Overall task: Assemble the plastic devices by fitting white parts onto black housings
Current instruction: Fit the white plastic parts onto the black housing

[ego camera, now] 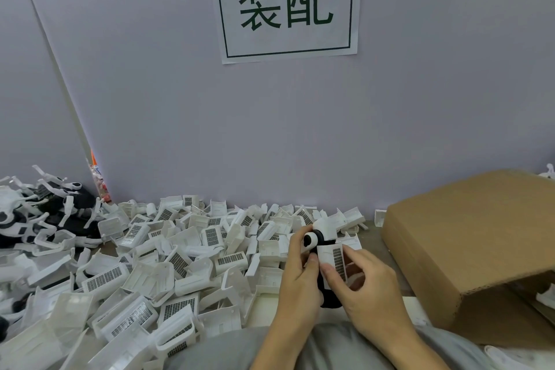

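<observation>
I hold a black housing [326, 288] upright in front of me, just above my lap and the near edge of the counter [377, 237]. My left hand [295, 276] wraps its fingers around the housing's upper left side, the thumb lying up along its front, so that grip is clamped on the housing. My right hand [365, 288] pinches a white part [333, 258] with a dark perforated grille against the front of the housing, forefinger along the lower edge and thumb behind it; that grip is closed on the white part. Above it, a rounded white piece [327, 227] sits at the housing's top, with a black-and-white ring showing beside my left fingertips.

Across the counter to my left spreads a deep heap of loose white grille parts [168, 252], lying every way up. At the far left is a separate pile of assembled black-and-white devices [45, 213]. To my right stands an open cardboard box [474, 246], its flap tilted toward me. On the lilac wall hangs a paper sign [286, 3] with two green characters.
</observation>
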Demonstrator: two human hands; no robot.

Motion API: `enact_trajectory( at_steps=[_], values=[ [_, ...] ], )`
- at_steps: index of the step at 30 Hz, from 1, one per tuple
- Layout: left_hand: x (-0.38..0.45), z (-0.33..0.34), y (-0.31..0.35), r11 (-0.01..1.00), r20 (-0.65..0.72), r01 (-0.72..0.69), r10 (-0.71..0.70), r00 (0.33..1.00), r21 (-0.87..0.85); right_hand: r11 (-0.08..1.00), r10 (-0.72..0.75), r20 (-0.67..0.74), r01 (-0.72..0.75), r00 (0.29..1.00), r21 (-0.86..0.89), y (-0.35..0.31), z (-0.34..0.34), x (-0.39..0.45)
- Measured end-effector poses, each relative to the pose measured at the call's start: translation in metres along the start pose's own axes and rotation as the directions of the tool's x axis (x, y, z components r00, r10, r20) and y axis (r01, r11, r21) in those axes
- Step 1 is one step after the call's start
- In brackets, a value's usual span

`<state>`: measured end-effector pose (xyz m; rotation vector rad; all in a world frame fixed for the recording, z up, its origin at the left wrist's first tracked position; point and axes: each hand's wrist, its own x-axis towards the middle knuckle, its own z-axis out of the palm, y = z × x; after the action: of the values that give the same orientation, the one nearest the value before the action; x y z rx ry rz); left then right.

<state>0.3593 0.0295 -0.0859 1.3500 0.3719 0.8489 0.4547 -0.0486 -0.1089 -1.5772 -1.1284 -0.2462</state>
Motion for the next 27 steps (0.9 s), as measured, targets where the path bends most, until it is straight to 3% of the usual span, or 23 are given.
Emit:
enact_trajectory(
  at_steps=[6,18,27],
  values=[
    [-0.003,0.000,0.002,1.000,0.005,0.002,-0.002,1.000,-0.020,1.000,-0.015,-0.030,0.014,0.999,-0.024,-0.003,-0.001,0.000],
    [0.000,-0.003,-0.006,0.996,-0.049,-0.086,0.087,0.995,0.030,0.984,0.104,0.100,-0.117,0.990,0.133,-0.005,-0.002,0.000],
    [0.000,-0.005,-0.008,0.995,0.024,-0.082,0.081,0.996,0.059,0.746,0.335,0.305,-0.449,0.892,0.493,-0.007,-0.012,0.004]
  ],
)
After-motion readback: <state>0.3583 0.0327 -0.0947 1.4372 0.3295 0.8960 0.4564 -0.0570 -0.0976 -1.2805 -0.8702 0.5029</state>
